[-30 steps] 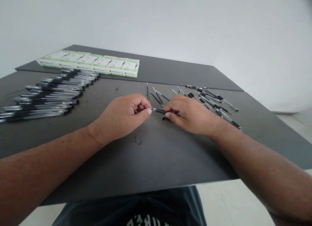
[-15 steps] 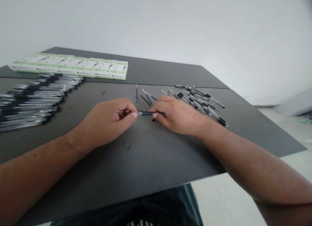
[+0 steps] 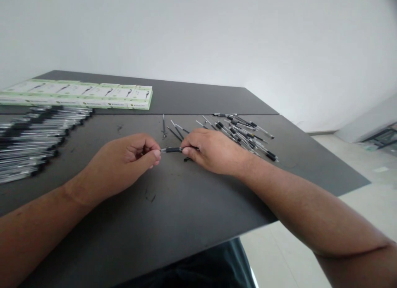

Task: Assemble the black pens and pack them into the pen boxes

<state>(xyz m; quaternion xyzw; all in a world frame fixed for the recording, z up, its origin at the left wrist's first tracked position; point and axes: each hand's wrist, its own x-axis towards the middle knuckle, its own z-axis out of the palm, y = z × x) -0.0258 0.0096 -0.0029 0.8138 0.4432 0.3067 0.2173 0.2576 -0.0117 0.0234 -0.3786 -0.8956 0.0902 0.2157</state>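
Head view: left hand [image 3: 124,166] and right hand [image 3: 214,152] clamp one pen [image 3: 173,150]; green-white boxes [image 3: 114,98] are illegibly printed.

2 hands [image 3: 214,153], 1 held pen [image 3: 173,150], 6 box tops [image 3: 93,90].

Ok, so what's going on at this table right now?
A person's left hand and right hand are pinching one pen from either side, its black grip showing between them. Loose pens lie scattered beyond the right hand. Over on the left, many pens lie side by side, with green-and-white boxes behind.
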